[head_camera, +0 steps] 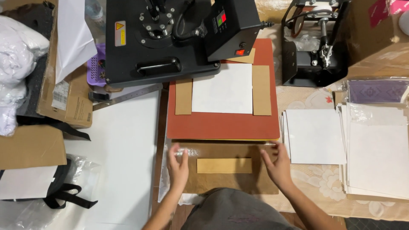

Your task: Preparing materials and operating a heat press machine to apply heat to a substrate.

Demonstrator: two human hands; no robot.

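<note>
From the head camera, looking straight down, the left hand [178,165] lies flat with its fingers spread and slightly curled on the left part of a brown kraft sheet [226,179], its fingertips at a crinkled strip of clear plastic film [184,151] along that sheet's upper left edge. The hand grips nothing that can be seen; it presses or rests, open. The right hand [277,165] lies open as well, palm down, fingers together and pointing up and left, on the right end of the same brown sheet, near its upper right corner. Between the two hands, apart from both, a narrow tan cardboard strip [224,165] lies lengthwise on the brown sheet.

Just above the sheet sits the red-brown pad [221,125] of a heat press, carrying a white sheet [222,94] flanked by two upright tan cardboard strips, one on the left [183,96] and one on the right [261,90]. The black upper plate of the heat press [162,38] is swung away to the upper left.

To the right of the right hand, on the bench [315,179] with its pale floral cloth, lies a stack of white square sheets [315,136], and farther right a larger stack of white sheets [377,149]. A second, smaller black press [313,47] stands at the upper right. To the left lie a large white board [123,149], a metal ruler [128,97] and a cardboard box [68,102].
</note>
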